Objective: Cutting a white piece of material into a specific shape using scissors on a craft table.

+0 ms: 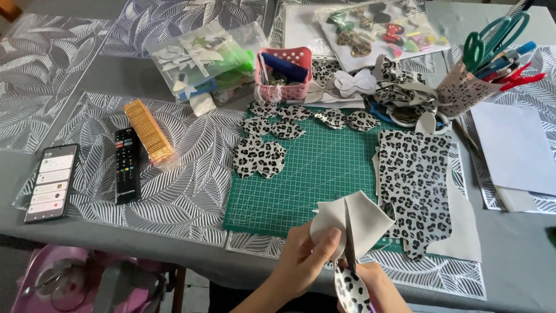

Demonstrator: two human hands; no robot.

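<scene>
Grey surface (509, 255), green cutting mat (324, 168). Left hand (304, 258) fingers are pinching a thin, floppy leopard-print sheet (356, 223), near edge; right hand (373, 287) is closing scissors (350, 249) through it. Hold beside the cut.

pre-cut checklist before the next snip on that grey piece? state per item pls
1. Left hand grips the grey fabric piece, thumb on top: ok.
2. Right hand on the scissors, blade up across the piece: ok.
3. Left fingers away from the blade: not ok, the thumb lies close beside it.
4. Cut line marked on the piece: cannot tell.
5. Work held above the green cutting mat: not ok, hands sit at its near edge.
6. Cut leopard-print shapes lie apart from the hands: ok.
</scene>
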